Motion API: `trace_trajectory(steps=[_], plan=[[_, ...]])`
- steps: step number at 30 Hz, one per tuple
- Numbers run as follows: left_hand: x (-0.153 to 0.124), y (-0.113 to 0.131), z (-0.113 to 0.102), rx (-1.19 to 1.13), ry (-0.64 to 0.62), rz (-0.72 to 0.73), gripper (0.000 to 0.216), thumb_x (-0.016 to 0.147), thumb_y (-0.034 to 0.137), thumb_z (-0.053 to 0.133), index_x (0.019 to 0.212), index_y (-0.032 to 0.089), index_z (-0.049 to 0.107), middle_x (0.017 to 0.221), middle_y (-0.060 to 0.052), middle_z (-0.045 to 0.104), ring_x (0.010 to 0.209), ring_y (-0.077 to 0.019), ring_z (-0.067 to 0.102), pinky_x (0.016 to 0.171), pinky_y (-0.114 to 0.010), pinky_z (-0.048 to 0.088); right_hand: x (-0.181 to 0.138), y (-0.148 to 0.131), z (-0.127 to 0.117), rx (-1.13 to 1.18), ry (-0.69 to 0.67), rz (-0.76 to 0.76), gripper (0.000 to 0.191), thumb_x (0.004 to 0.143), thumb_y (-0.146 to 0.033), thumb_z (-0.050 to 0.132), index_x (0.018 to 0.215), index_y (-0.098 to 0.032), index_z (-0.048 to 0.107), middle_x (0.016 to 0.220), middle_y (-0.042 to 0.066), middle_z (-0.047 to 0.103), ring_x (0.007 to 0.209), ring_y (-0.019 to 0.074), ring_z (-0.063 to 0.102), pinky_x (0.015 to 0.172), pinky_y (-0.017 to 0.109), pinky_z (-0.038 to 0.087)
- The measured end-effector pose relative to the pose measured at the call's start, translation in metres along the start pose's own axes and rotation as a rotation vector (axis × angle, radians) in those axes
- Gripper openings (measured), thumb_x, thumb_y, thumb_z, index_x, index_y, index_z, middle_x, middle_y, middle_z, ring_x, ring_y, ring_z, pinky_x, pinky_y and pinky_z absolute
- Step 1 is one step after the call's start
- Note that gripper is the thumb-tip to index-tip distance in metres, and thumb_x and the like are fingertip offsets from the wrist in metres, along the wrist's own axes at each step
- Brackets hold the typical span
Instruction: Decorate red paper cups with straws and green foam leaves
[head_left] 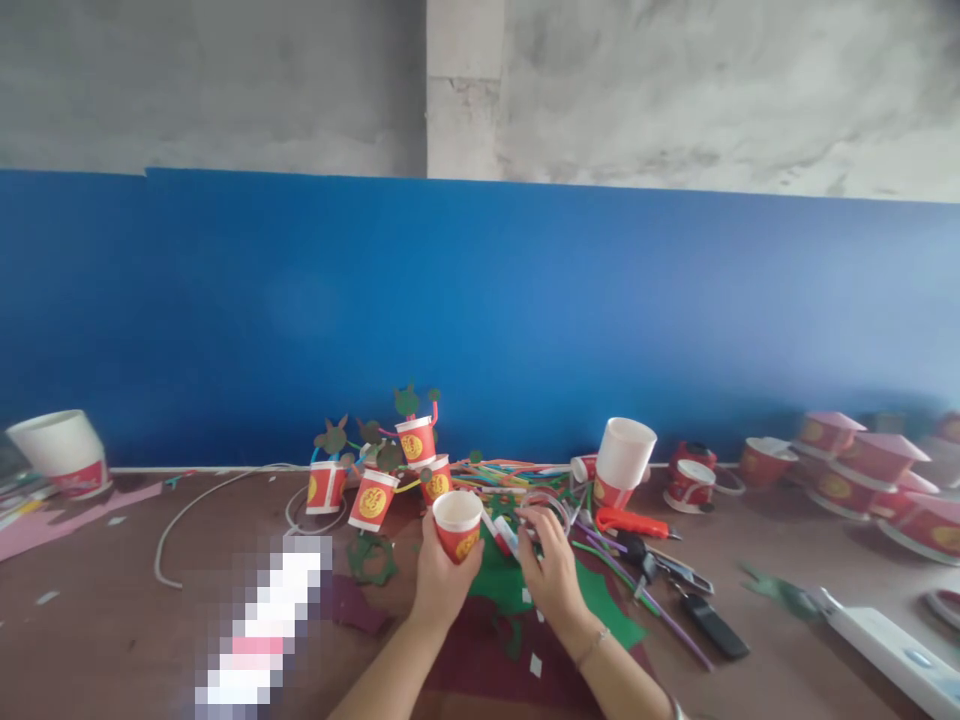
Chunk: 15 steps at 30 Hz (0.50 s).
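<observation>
"Brown tabletop [127,620], backed by a blue panel [420,300], with a mottled grey wall [262,90] above. What was in the grip?"

"Left hand [446,578]: one red paper cup [459,535], white-rimmed, yellow emblem on its side, mouth upward. Thumb and fingers were wrapped closely about its wall. Location: middle of the table, in front of the coloured stems."

"And the right hand [551,570]?"

"Beside the cup but apart from it, fingers loosely bent, with a clear ring [559,505] just past the fingertips. Whether those fingers had hold of anything, I could not tell."

"Nearest goods?"

"Green sheet [611,605], cut, partly under the right hand; dark red sheet [480,665], closer to the wearer, bearing white scraps. Behind the cup, coloured stems [510,472], one heap."

"Left of the cup?"

"Cup figures [373,500], a group, red bodies and dark green heads, one raised above the others. Farther out, a white cup [56,445] and pink paper [97,513]. A pixelated patch obscured part of the near table."

"Right?"

"Red-handled tool [634,523], one; black fob [712,625], one; at the far side, red cups with pink conical tops [885,455], blurred."
</observation>
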<state>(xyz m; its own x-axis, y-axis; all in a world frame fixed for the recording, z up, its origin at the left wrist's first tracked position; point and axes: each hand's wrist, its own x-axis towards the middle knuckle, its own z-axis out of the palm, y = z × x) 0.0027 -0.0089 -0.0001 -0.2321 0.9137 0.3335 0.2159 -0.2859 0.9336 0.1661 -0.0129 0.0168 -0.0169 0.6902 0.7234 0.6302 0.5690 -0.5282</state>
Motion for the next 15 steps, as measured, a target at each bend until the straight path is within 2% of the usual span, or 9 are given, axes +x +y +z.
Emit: trace_trajectory(steps=[3, 8, 12, 15], plan=[[0.001, 0.003, 0.005, -0.050, 0.022, -0.011, 0.060, 0.067, 0.033, 0.068, 0.118, 0.015, 0.042, 0.109, -0.014, 0.063, 0.101, -0.0271, 0.061, 0.087, -0.039, 0.047, -0.009, 0.018, -0.001, -0.071, -0.002, 0.000, 0.019, 0.088, -0.018, 0.043, 0.102, -0.019, 0.056, 0.097, 0.010, 0.061, 0.095, 0.0236, 0.058, 0.082, 0.038, 0.049], [-0.003, 0.005, 0.014, -0.115, 0.026, 0.046, 0.057, 0.071, 0.029, 0.065, 0.121, 0.016, 0.040, 0.115, -0.015, 0.059, 0.107, -0.0257, 0.058, 0.092, -0.038, 0.045, -0.013, 0.018, -0.009, -0.112, -0.036, 0.013, 0.018, 0.088, -0.017, 0.041, 0.095, -0.021, 0.056, 0.093, 0.009, 0.062, 0.093, 0.0238, 0.058, 0.082, 0.038, 0.048], [-0.004, 0.005, 0.006, -0.125, 0.023, 0.063, 0.054, 0.072, 0.028, 0.066, 0.119, 0.015, 0.043, 0.114, -0.015, 0.059, 0.106, -0.0259, 0.059, 0.091, -0.039, 0.046, -0.011, 0.021, -0.006, -0.166, -0.072, 0.001, 0.020, 0.087, -0.016, 0.040, 0.092, -0.020, 0.059, 0.088, 0.008, 0.064, 0.088, 0.0241, 0.058, 0.080, 0.038, 0.047], [0.002, 0.006, -0.001, -0.142, 0.052, 0.031, 0.056, 0.069, 0.031, 0.068, 0.117, 0.015, 0.046, 0.109, -0.014, 0.062, 0.098, -0.0252, 0.062, 0.085, -0.037, 0.049, -0.009, 0.026, -0.001, -0.249, -0.142, -0.010, 0.026, 0.085, -0.013, 0.039, 0.093, -0.019, 0.062, 0.089, 0.009, 0.066, 0.089, 0.0241, 0.058, 0.080, 0.037, 0.045]])
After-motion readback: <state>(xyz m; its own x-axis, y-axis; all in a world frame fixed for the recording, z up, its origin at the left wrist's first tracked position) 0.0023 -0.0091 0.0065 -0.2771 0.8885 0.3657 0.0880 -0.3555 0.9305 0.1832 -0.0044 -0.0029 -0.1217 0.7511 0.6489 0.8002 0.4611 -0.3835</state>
